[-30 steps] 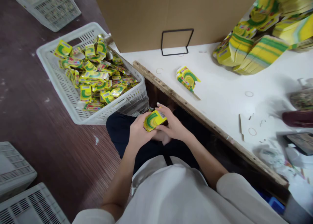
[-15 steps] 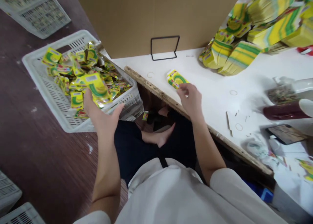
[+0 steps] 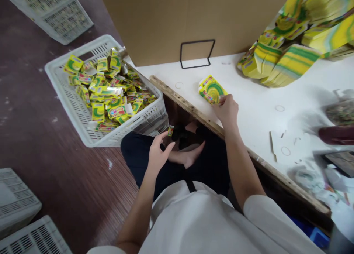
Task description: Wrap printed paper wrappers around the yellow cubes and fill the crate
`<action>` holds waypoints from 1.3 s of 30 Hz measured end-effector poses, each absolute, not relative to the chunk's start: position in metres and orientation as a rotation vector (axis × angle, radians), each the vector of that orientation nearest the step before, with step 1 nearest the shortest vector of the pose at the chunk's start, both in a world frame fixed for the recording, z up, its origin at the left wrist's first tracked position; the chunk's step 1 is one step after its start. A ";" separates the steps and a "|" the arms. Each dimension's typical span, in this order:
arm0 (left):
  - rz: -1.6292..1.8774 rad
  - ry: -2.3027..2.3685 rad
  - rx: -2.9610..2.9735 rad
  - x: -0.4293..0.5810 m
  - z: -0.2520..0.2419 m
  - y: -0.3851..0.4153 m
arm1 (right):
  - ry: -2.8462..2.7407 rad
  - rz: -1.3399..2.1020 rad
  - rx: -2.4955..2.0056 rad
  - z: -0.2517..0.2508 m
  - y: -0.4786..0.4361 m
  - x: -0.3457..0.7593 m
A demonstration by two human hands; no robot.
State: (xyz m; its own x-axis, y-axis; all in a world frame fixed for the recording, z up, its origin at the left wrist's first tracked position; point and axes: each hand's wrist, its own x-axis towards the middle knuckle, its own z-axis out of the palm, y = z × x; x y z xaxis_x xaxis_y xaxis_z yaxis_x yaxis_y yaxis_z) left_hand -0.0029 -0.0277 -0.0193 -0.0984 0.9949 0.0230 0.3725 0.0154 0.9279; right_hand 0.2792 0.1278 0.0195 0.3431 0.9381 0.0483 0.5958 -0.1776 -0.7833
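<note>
My right hand (image 3: 228, 109) grips the near edge of a small flat stack of yellow-green carton blanks (image 3: 211, 89) lying on the white table (image 3: 249, 110). My left hand (image 3: 158, 155) hovers over my lap with fingers apart and nothing in it. A white plastic basket (image 3: 83, 121) on the floor to the left holds several folded yellow-green boxes (image 3: 107, 91). One small box (image 3: 170, 130) lies on the floor under the table's edge.
Tall stacks of flat yellow-green blanks (image 3: 290, 36) fill the table's far right. A black wire stand (image 3: 197, 54) sits against the cardboard wall. Rubber bands (image 3: 280, 108), a dark phone (image 3: 341, 161) and clutter lie at the right. More white crates (image 3: 27, 224) stand on the floor.
The folded box held in both hands a second ago went into the basket from my left hand, which came back to my lap. My right hand reached the blanks on the table and closed on them.
</note>
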 end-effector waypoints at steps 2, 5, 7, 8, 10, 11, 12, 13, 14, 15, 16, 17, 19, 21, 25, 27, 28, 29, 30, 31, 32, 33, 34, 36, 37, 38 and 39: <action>1.087 1.495 1.403 -0.002 -0.016 -0.026 | -1.315 0.592 -1.805 0.024 0.125 0.279; 1.124 1.343 1.328 0.002 -0.013 -0.023 | -1.282 0.593 -1.604 0.038 0.111 0.269; 1.210 1.203 1.255 0.006 -0.010 -0.019 | -1.325 0.661 -1.436 0.048 0.090 0.251; 1.289 1.131 1.202 0.009 -0.007 -0.017 | -1.386 0.725 -1.379 0.051 0.077 0.238; 1.472 1.003 1.053 0.014 0.001 -0.012 | -1.629 0.965 -1.183 0.052 0.048 0.210; 1.549 0.956 0.966 0.017 0.006 -0.010 | -1.731 1.130 -1.072 0.049 0.035 0.196; 1.605 0.921 0.884 0.019 0.012 -0.008 | -1.782 1.216 -1.015 0.046 0.022 0.182; 1.640 0.896 0.813 0.020 0.018 -0.007 | -1.792 1.279 -0.978 0.041 0.011 0.170; 1.667 0.875 0.752 0.021 0.024 -0.007 | -1.758 1.375 -0.939 0.037 0.002 0.161; 1.694 0.855 0.699 0.022 0.030 -0.007 | -1.721 1.426 -0.929 0.034 -0.004 0.154; 1.733 0.836 0.646 0.022 0.035 -0.007 | -1.682 1.467 -0.923 0.032 -0.010 0.149; 1.774 0.820 0.591 0.022 0.038 -0.007 | -1.652 1.493 -0.922 0.031 -0.014 0.146; 1.840 0.814 0.492 0.024 0.040 -0.008 | -1.639 1.492 -0.930 0.031 -0.019 0.144; 1.866 0.856 0.450 0.027 0.037 -0.008 | -1.652 1.498 -0.935 0.032 -0.021 0.143; 1.876 1.094 0.492 0.032 0.022 -0.009 | -1.637 1.605 -1.007 0.026 -0.016 0.145; 1.805 1.268 0.597 0.031 0.015 -0.011 | -1.598 1.615 -1.092 0.020 -0.010 0.147; 1.753 1.337 0.670 0.030 0.012 -0.012 | -1.578 1.595 -1.134 0.017 -0.007 0.149; 1.703 1.383 0.745 0.029 0.010 -0.013 | -1.562 1.562 -1.165 0.015 -0.004 0.151; 1.662 1.404 0.807 0.028 0.008 -0.014 | -1.550 1.526 -1.181 0.013 -0.002 0.152; 1.637 1.409 0.843 0.027 0.005 -0.015 | -1.541 1.497 -1.180 0.012 0.000 0.153; 1.634 1.405 0.845 0.027 0.003 -0.017 | -1.537 1.474 -1.171 0.012 0.001 0.154; 1.656 1.401 0.813 0.026 0.001 -0.017 | -1.536 1.457 -1.165 0.012 0.001 0.155; 1.690 1.399 0.758 0.027 -0.002 -0.018 | -1.539 1.444 -1.168 0.012 0.001 0.155; 1.755 1.399 0.645 0.027 -0.007 -0.019 | -1.554 1.412 -1.190 0.013 0.002 0.156; 1.767 1.394 0.616 0.026 -0.008 -0.020 | -1.567 1.385 -1.199 0.013 0.002 0.158; 1.754 1.388 0.618 0.023 -0.008 -0.020 | -1.586 1.352 -1.200 0.013 0.003 0.161; 1.727 1.387 0.650 0.019 -0.007 -0.020 | -1.618 1.311 -1.192 0.014 0.005 0.164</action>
